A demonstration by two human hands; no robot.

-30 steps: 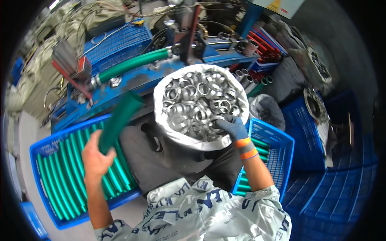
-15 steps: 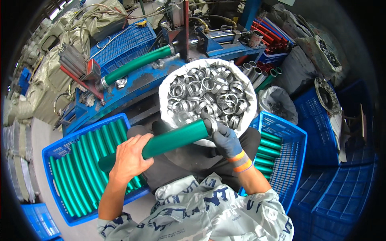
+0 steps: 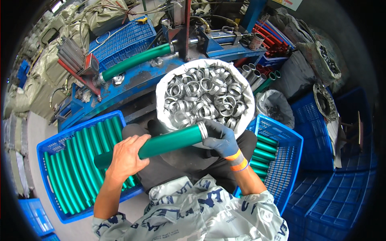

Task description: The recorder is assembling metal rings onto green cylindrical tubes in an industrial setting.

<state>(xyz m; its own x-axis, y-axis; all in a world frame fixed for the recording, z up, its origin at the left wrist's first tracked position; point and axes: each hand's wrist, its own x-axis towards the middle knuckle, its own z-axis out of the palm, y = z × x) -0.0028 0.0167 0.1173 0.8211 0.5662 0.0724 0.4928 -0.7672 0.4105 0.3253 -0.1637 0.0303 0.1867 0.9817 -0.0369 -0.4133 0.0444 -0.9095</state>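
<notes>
My bare left hand (image 3: 128, 156) is wrapped round a glossy green tube (image 3: 171, 143), which slants up to the right across my lap. At the tube's right end sits a silver metal ring (image 3: 202, 130), seated in or against the opening. My right hand (image 3: 221, 138), in a dark blue glove with an orange and grey cuff, has its fingers closed on that ring; its fingertips are partly hidden. Just beyond the hands, a white sack (image 3: 161, 116) holds many loose silver rings (image 3: 205, 85).
A blue crate (image 3: 48, 188) of green tubes stands at the left, another blue crate (image 3: 295, 160) at the right. Behind is a blue machine bench (image 3: 136, 86) with a green tube (image 3: 136, 62) clamped along it. Red tubes (image 3: 271, 40) and sacks lie at the far right.
The ring, held tilted at the tube's end before, now sits squarely on it. My right hand has turned to press from the end side. The view has shifted slightly.
</notes>
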